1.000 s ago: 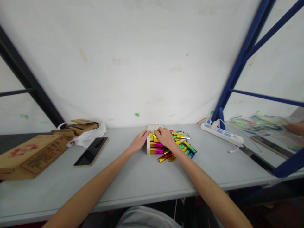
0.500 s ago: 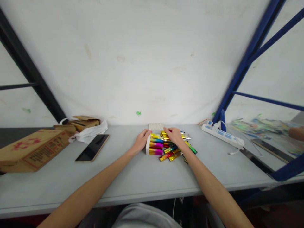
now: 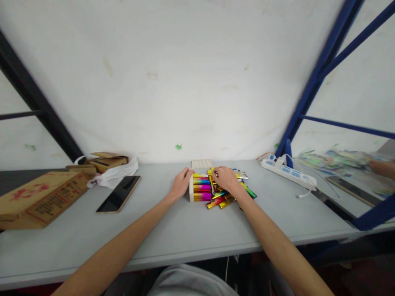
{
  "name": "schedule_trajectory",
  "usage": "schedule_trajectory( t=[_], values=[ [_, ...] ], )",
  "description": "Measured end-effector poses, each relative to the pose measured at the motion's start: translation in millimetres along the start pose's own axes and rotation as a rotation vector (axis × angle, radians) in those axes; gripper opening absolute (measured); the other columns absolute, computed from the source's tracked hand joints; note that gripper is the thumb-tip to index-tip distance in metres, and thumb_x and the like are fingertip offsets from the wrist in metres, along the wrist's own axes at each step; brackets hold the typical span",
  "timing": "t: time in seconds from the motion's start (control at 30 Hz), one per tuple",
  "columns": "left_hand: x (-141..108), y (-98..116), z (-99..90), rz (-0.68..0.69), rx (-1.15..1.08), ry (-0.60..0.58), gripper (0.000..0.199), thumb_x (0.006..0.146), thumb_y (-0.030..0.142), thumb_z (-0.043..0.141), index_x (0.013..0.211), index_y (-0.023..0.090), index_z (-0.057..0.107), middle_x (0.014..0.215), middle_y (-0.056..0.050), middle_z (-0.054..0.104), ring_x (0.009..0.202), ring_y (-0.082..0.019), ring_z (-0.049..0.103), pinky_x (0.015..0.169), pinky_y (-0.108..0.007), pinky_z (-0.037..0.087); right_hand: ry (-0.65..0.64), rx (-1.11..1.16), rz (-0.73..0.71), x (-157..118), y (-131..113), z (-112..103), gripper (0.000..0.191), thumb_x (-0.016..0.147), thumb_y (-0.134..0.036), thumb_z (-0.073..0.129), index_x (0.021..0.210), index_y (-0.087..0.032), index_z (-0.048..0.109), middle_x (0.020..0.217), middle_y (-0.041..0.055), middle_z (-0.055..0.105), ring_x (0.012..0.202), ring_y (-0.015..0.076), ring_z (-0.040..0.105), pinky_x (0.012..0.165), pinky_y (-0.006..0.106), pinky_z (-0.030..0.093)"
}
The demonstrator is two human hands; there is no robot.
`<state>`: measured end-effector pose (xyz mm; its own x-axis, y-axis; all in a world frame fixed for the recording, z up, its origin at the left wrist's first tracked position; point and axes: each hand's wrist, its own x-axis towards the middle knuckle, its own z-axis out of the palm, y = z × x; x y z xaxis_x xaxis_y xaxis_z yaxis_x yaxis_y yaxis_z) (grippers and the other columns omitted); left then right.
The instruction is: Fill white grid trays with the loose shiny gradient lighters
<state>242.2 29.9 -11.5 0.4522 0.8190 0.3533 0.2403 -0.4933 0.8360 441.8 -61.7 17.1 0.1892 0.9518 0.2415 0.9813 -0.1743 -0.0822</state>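
Observation:
My left hand (image 3: 181,183) is closed on the upper left side of a small white holder (image 3: 191,189). Shiny foil tubes (image 3: 202,193) in gold, blue, red and magenta lie in rows against that holder. My right hand (image 3: 226,179) bends over a loose pile of similar foil strips (image 3: 220,201) just to the right. Its fingertips appear pinched on a gold foil strip (image 3: 211,182), which stands at an angle across the ends of the rows. The palm hides part of the pile. Behind both hands, a cream slotted tray (image 3: 201,163) lies by the wall.
A black-screened phone (image 3: 119,194) and a cardboard box (image 3: 43,197) lie to the left, with a white plastic bag (image 3: 115,174) behind. On the right are a power strip (image 3: 288,172) and blue rack post (image 3: 304,102). Another person's hand (image 3: 382,168) is at far right.
My right hand has moved slightly left and curled its fingers, bringing the gold strip against the rows of tubes. My left hand stays at the white holder. The view has shifted slightly.

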Motion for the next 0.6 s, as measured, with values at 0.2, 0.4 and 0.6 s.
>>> schedule_trajectory(
  t=[0.2,0.4,0.6],
  values=[
    [0.6,-2.8,1.9,0.008,-0.005,0.014,0.039,0.094,0.055,0.043,0.084,0.023,0.064,0.076,0.001,0.065,0.077,-0.021,0.061,0.071,-0.03,0.045,0.144,0.116,-0.05,2.0,-2.2,-1.4,0.037,0.106,-0.03,0.04,0.116,-0.015,0.073,0.12,0.0162,0.069,0.114,0.0258,0.062,0.102,0.037,0.044],
    [2.0,-8.6,5.3,0.042,-0.027,0.025,0.036,0.095,0.053,0.042,0.086,0.023,0.06,0.082,0.0,0.065,0.081,-0.021,0.061,0.077,-0.031,0.047,0.25,0.372,-0.289,-5.1,-50.7,17.8,0.042,0.109,-0.027,0.029,0.135,-0.015,0.06,0.135,0.0129,0.065,0.127,0.021,0.056,0.111,0.037,0.04],
    [4.7,-12.6,4.9,0.038,-0.01,0.05,0.035,0.095,0.051,0.042,0.083,0.023,0.058,0.081,0.0,0.066,0.081,-0.021,0.061,0.077,-0.032,0.049,0.231,0.219,-0.281,-10.7,-70.4,27.4,0.041,0.109,-0.026,0.029,0.134,-0.013,0.059,0.126,0.0147,0.069,0.116,0.0245,0.061,0.106,0.039,0.042]
  ],
)
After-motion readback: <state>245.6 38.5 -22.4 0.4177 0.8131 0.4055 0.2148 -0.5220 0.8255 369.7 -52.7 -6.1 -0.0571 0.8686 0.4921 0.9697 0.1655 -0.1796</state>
